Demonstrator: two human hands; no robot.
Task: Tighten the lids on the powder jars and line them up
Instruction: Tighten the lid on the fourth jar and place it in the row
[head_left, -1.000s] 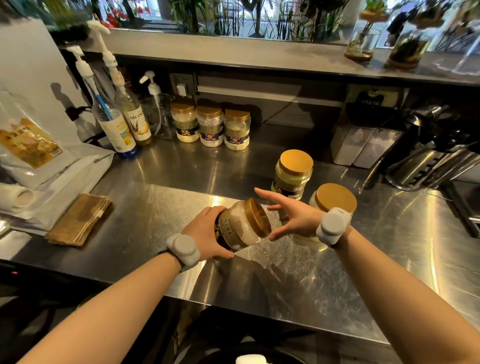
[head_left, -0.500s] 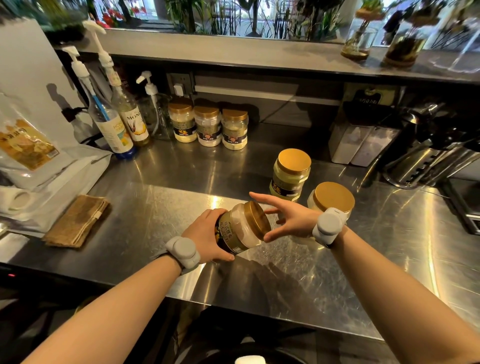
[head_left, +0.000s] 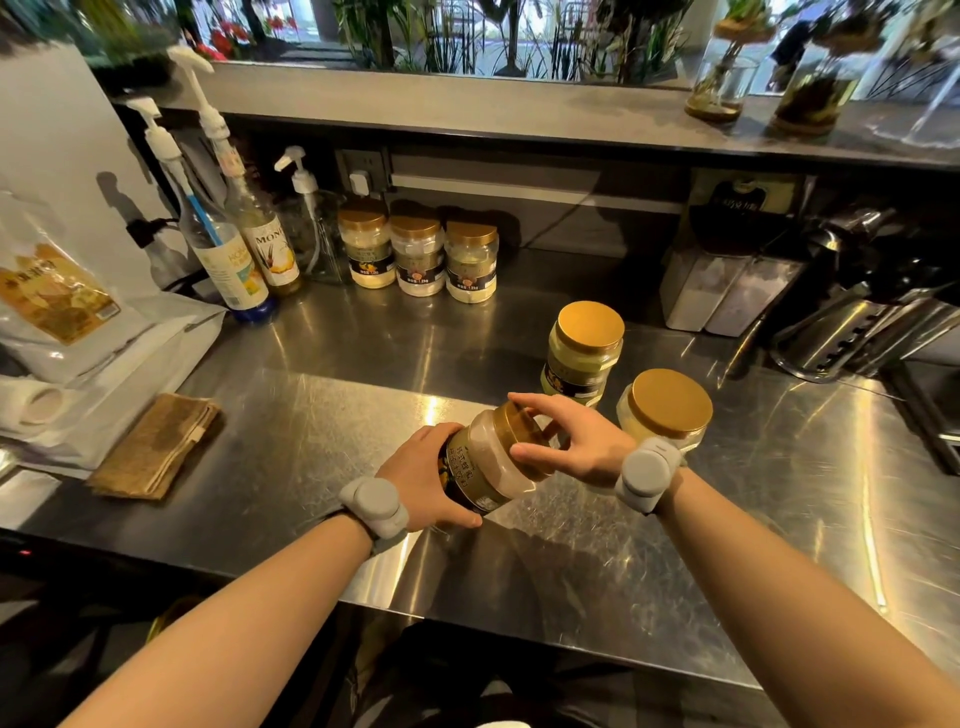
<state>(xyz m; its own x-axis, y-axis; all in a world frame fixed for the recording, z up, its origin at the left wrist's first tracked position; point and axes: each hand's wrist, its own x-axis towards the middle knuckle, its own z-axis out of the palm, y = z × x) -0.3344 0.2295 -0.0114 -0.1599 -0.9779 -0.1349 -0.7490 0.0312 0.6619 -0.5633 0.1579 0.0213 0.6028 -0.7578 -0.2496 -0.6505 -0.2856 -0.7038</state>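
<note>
Powder jar (head_left: 488, 462): lying tilted above the steel counter (head_left: 311, 441), its base in the left palm and its lid pointing right.
Change: the right fingers, spread clear of the gold lid (head_left: 522, 439) a second ago, are now closing round it, so tightening looks to be just beginning.
Left hand (head_left: 423, 486): wrapping the jar's labelled body, thumb underneath, bracing it.
Right hand (head_left: 576, 439): thumb and fingers curling onto the lid's rim, wrist cocked.
Waiting jars: far jar (head_left: 584, 353) standing beyond the right fingertips, near jar (head_left: 665, 410) beside that wrist, neither yet lined up.
</note>
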